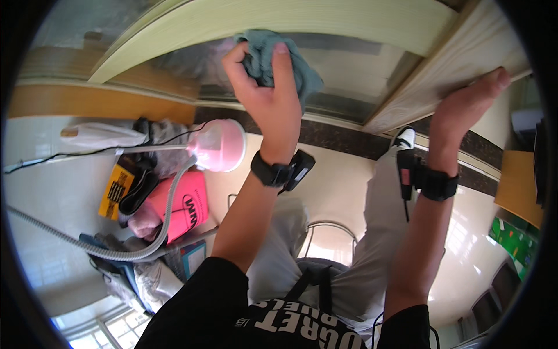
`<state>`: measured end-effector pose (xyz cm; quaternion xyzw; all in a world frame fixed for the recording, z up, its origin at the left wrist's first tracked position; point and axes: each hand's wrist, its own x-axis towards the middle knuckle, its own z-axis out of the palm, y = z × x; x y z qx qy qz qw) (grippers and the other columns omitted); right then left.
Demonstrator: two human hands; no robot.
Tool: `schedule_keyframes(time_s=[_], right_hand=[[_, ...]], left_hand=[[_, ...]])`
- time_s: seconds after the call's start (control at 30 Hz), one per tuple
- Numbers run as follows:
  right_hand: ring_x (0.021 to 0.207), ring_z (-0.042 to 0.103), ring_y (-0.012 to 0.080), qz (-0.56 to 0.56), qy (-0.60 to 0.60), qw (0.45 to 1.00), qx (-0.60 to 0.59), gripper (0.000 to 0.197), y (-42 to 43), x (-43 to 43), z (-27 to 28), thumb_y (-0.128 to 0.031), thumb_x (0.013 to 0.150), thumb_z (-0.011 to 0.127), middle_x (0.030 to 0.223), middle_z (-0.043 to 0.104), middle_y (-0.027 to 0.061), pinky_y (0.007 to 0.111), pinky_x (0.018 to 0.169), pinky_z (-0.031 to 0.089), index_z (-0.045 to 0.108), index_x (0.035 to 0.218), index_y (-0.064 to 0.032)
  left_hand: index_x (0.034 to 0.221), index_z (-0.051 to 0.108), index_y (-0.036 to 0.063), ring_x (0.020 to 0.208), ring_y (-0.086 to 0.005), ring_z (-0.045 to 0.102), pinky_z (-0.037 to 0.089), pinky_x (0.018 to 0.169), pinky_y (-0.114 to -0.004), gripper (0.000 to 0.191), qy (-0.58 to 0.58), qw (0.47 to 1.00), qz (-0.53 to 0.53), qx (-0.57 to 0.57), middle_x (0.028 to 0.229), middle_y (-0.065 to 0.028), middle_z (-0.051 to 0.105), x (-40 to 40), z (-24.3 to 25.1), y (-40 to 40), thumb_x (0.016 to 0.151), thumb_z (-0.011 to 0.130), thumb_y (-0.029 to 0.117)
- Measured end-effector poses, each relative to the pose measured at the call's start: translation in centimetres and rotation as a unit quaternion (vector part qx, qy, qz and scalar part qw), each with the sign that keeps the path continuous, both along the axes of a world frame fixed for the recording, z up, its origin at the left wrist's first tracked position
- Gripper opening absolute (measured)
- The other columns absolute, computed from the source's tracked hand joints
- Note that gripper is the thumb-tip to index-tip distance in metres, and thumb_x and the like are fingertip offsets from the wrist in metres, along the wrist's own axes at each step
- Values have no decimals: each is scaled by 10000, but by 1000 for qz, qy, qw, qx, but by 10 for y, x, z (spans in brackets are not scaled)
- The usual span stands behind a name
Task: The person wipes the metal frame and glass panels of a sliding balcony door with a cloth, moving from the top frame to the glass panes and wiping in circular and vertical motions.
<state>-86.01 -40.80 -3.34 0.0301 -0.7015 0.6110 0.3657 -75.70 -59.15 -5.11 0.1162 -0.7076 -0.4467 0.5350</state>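
Observation:
My left hand (274,87) clasps a bunched grey-green cloth (307,78) against a glass pane (348,70). A pale wooden crossbar (331,19) curves above the cloth, which touches its lower edge. At the right, my right hand (462,107) is at the edge of a light wood-grained upright (440,74) of the same glazed frame. Its thumb side shows, and most of its fingers are hidden; it appears to hold that edge. Both wrists wear black straps with small devices, the left one (279,172) and the right one (431,181).
Close to my left arm is a pink lamp head (218,146) on a grey flexible neck (170,209). Behind it are a bright pink bag (187,205) and a yellow-and-black package (117,189). A dark stone strip (335,133) runs along the floor. Metal stool tubing (331,224) shows between my legs.

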Motion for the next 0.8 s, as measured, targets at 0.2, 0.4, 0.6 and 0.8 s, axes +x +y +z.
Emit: schedule_keyframes(time_s=[0.2,0.4,0.6,0.8], right_hand=[[862,389,159,32,-43,998,-36,609,3,5,5,-540,1054,219,906,452,53,303,805,326,462,1022,18],[826,371,152,53,11,998,-23,557,4,-3,1,-536,1053,250,852,430,42,295,777,314,410,931,-17],[671,289,109,63,76,995,-19,573,5,-5,-2,-524,1054,312,667,317,-22,286,593,264,350,720,-60],[687,325,110,52,42,997,-48,569,1,0,5,-518,1053,306,683,367,-12,285,605,300,418,765,-40]], left_hand=[[926,625,49,618,-230,623,512,590,-301,258,-80,978,-83,-173,814,-108,661,-8,-26,47,727,789,31],[962,693,105,616,-259,626,508,547,-329,322,-35,977,-58,-202,782,-82,641,-19,11,51,669,805,34],[979,684,132,612,-251,633,502,527,-332,321,-147,951,-98,-256,801,-56,648,-12,-46,61,688,803,69],[1008,690,135,608,-267,632,490,505,-340,344,-10,972,-74,-224,795,-82,636,-28,-8,54,690,803,70]])
